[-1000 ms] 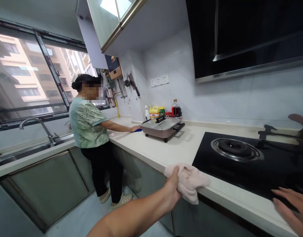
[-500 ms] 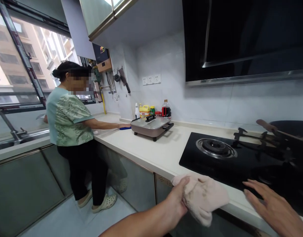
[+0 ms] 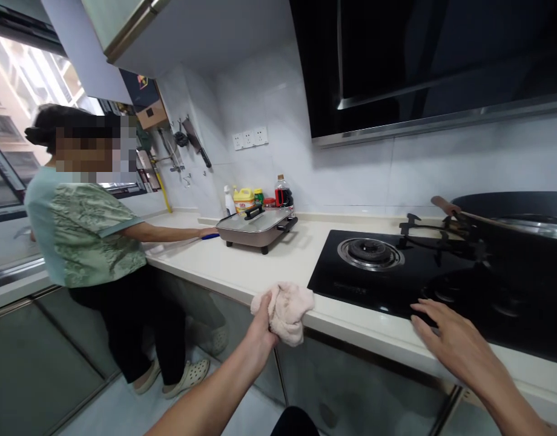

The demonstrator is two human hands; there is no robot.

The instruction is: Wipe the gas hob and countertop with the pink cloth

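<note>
Left fingers (image 3: 264,307) grip the cloth (image 3: 290,310), shifted leftward along the counter edge (image 3: 373,332) (right fingers (image 3: 435,310) spread).

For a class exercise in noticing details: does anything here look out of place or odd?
Yes: the burner left of the wok has no pot stand over it; a black stand sits off to its right. That looks odd because pots usually need support there. The cloth in the left hand looks faintly stained.
</note>
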